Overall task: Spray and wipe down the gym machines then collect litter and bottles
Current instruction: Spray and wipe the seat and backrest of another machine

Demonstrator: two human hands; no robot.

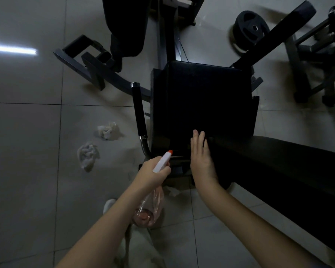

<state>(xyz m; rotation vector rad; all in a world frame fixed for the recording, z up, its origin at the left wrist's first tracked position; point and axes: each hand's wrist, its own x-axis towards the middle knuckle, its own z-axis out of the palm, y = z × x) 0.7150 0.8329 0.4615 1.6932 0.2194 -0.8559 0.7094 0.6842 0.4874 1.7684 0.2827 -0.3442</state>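
My left hand (pixel 153 174) grips a clear pinkish spray bottle (pixel 152 206) by its white trigger head with an orange nozzle, aimed at the black padded seat (pixel 201 97) of a gym machine. My right hand (pixel 200 157) is flat, fingers together and extended, resting against the seat's near edge; it holds nothing. Two crumpled white tissues (pixel 107 130) (pixel 87 155) lie on the tiled floor left of the machine. Another white scrap (pixel 173 191) lies under the seat's front.
A black foam-covered handle (pixel 139 111) stands left of the seat. A dark bench pad (pixel 278 171) runs to the right. A weight plate (pixel 249 29) and steel frames sit at the back. Pale floor tiles spread to the left.
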